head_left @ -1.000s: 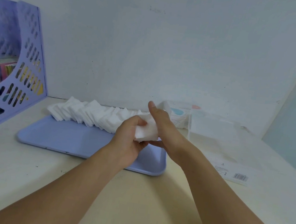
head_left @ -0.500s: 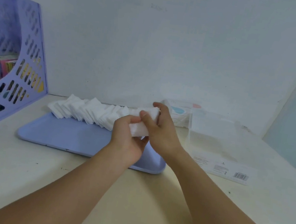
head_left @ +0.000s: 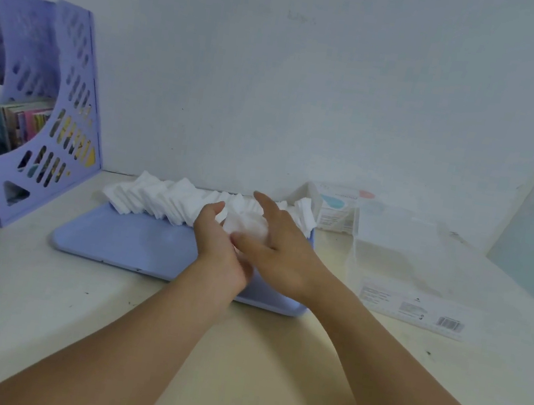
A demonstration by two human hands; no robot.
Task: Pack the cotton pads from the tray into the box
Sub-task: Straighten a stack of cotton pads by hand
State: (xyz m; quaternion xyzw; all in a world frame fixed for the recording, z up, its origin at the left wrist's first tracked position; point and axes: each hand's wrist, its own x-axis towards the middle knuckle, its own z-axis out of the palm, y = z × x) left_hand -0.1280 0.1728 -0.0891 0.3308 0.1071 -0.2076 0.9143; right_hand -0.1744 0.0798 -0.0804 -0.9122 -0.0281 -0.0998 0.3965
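Cotton pads lying in a row along the tray's far edge. Left hand gripping a small bunch; right hand, gripping earlier, now spreading its fingers beside it. Box waiting right of tray.

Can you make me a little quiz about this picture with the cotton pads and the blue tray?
1. True or false: the row of cotton pads lies along the far edge of the blue tray.
2. Which hand holds a small bunch of pads? A) left hand B) right hand C) neither
3. Fill in: the clear box stands to the ___ of the tray.

Key
1. True.
2. A. The left hand's fingers curl round the bunch, while the right hand's fingers are spread beside it.
3. Right.
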